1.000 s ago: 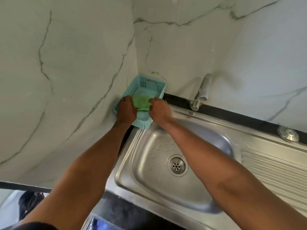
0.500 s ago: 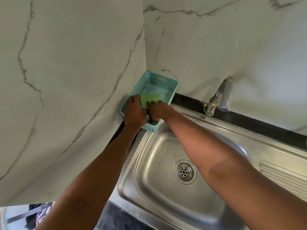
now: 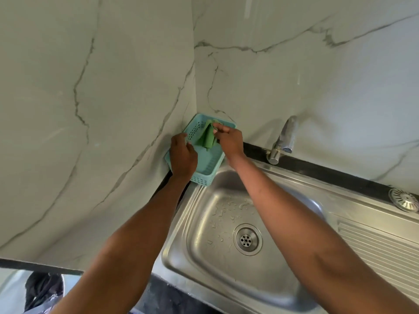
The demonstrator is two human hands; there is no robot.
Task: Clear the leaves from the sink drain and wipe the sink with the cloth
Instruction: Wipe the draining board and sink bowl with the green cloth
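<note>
A green cloth [image 3: 207, 135] hangs folded over the teal plastic basket [image 3: 205, 172] in the wall corner. My right hand [image 3: 227, 140] pinches the cloth's top edge and holds it up above the basket. My left hand [image 3: 182, 155] rests on the basket's left rim; its fingers curl over the edge. The steel sink [image 3: 217, 275] lies below, wet with droplets. Its round drain [image 3: 247, 239] shows bare holes with no leaves on it.
A chrome tap [image 3: 283, 139] stands behind the sink on the black ledge. A loose metal strainer [image 3: 404, 200] lies on the ledge at far right. The ribbed draining board [image 3: 381, 248] extends right. Marble walls close in the left and the back.
My right hand has lifted the green cloth up out of the basket's bottom. My left hand has let go of the cloth and shifted to the basket's left rim.
</note>
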